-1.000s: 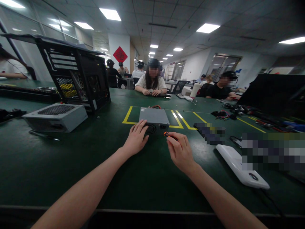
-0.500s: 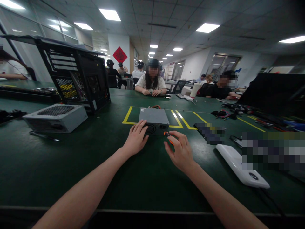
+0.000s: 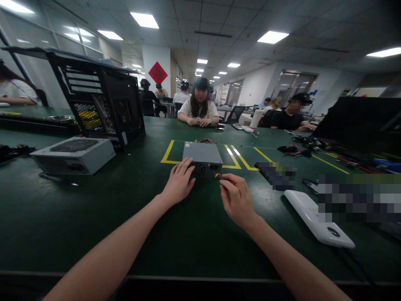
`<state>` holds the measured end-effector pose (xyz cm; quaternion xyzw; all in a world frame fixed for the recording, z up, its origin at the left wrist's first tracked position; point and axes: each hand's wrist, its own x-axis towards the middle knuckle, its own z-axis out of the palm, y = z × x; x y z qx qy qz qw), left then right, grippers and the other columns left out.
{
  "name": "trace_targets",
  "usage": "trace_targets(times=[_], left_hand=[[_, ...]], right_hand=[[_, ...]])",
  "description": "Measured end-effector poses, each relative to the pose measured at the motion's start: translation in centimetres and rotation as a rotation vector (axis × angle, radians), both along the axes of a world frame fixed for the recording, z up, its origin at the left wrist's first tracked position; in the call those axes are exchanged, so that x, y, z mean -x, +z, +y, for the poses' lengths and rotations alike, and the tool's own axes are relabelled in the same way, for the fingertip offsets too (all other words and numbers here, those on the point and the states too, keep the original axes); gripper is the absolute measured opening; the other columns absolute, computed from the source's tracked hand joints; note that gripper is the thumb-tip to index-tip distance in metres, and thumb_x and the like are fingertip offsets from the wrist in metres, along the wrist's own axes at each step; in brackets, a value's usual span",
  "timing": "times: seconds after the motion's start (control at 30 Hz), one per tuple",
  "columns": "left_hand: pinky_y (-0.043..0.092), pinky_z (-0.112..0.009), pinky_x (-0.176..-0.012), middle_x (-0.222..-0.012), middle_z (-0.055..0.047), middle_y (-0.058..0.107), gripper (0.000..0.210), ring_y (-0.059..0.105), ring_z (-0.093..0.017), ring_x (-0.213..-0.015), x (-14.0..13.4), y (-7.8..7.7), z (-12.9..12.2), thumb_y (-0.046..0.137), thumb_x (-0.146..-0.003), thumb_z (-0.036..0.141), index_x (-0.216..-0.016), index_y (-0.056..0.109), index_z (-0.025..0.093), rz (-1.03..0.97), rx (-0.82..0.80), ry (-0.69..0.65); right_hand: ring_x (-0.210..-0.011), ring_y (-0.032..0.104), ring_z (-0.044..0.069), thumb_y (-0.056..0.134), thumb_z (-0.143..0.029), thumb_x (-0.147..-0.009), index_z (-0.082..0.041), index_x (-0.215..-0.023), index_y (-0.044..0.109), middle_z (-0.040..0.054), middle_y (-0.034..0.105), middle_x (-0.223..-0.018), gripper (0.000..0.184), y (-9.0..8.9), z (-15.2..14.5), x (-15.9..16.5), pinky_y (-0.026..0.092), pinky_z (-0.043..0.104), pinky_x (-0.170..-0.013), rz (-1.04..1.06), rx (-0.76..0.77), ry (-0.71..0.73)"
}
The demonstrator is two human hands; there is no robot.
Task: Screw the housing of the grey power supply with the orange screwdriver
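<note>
A grey computer power supply (image 3: 203,153) lies on the green table, with its fan grille and socket side facing me. My left hand (image 3: 179,180) grips its near left corner, fingers over the top edge and thumb low beside the grille. In my right hand (image 3: 238,196) is a screwdriver with an orange and black handle (image 3: 218,177), pinched between thumb and fingers. Its thin shaft points at the supply's near face, close to the socket at the right. Whether the tip touches a screw is too small to tell.
At left stand a black computer case (image 3: 105,100) and a second power supply (image 3: 75,154), with a pen (image 3: 58,179) before it. A white device (image 3: 318,219) lies at right, near cables (image 3: 297,150). A person (image 3: 199,104) sits opposite.
My right fingers have closed further around the screwdriver's handle, covering more of it. The left hand and the power supply have stayed put.
</note>
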<state>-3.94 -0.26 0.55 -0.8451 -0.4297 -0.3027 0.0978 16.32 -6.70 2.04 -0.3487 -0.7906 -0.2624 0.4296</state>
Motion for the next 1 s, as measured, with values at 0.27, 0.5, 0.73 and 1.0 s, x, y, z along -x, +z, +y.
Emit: trace_targets(times=[0.27,0.5,0.73,1.0], left_hand=[[0.027,-0.045,-0.105,-0.142,-0.010,0.028,0.039,0.018,-0.023,-0.134,-0.01,0.08,-0.05,0.041,-0.085,0.025,-0.123,0.041,0.017,0.001,0.014,0.004],[0.026,-0.044,-0.106,-0.142,-0.010,0.029,0.038,0.018,-0.023,-0.134,-0.02,-0.07,0.04,0.041,-0.085,0.025,-0.123,0.042,0.017,-0.012,0.005,-0.005],[0.027,-0.043,-0.105,-0.142,-0.010,0.029,0.037,0.020,-0.023,-0.133,-0.04,-0.16,0.13,0.041,-0.085,0.024,-0.122,0.043,0.016,-0.004,-0.014,0.000],[0.028,-0.043,-0.104,-0.142,-0.010,0.028,0.038,0.019,-0.023,-0.133,0.01,-0.20,0.12,0.041,-0.085,0.025,-0.122,0.042,0.017,0.003,-0.012,-0.001]], right_hand=[[-0.094,0.052,0.022,0.051,-0.010,-0.080,-0.022,-0.109,0.046,0.0102,0.053,-0.102,0.033,-0.13,0.07,-0.14,0.050,0.037,-0.075,-0.004,0.013,-0.051],[-0.097,0.051,0.023,0.053,-0.009,-0.078,-0.019,-0.109,0.045,0.0117,0.051,-0.103,0.034,0.03,-0.01,0.07,0.050,0.040,-0.077,-0.016,0.000,-0.039],[-0.103,0.048,0.023,0.049,-0.006,-0.079,-0.018,-0.114,0.040,0.0141,0.045,-0.111,0.038,-0.27,0.14,0.03,0.051,0.038,-0.079,0.008,-0.001,-0.020],[-0.104,0.048,0.023,0.048,-0.003,-0.079,-0.016,-0.116,0.038,0.0154,0.045,-0.111,0.040,-0.07,0.04,-0.04,0.050,0.037,-0.081,-0.001,0.017,0.041]])
